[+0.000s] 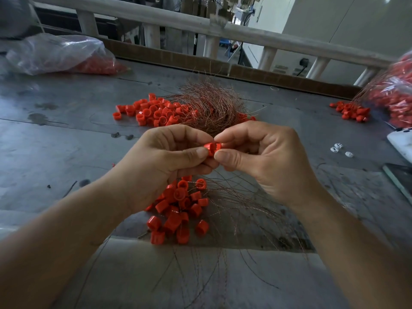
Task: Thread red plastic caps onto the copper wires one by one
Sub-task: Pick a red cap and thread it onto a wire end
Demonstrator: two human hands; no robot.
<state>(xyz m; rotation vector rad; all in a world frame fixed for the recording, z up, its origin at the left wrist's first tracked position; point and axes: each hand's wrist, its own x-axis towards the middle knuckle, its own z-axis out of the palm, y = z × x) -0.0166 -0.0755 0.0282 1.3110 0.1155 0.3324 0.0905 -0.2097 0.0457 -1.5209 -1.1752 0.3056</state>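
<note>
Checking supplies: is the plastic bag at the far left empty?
No, a heap of red caps shows through the side of the clear plastic bag.

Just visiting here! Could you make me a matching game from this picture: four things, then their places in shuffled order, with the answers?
1 red cap
2 copper wire tangle
3 clear plastic bag
4 white bits

A far left of the table
B pinched between the left hand and the right hand
C on the table, right of the right hand
D mid-table, beyond both hands

Pairs: 1-B, 2-D, 3-A, 4-C
</note>
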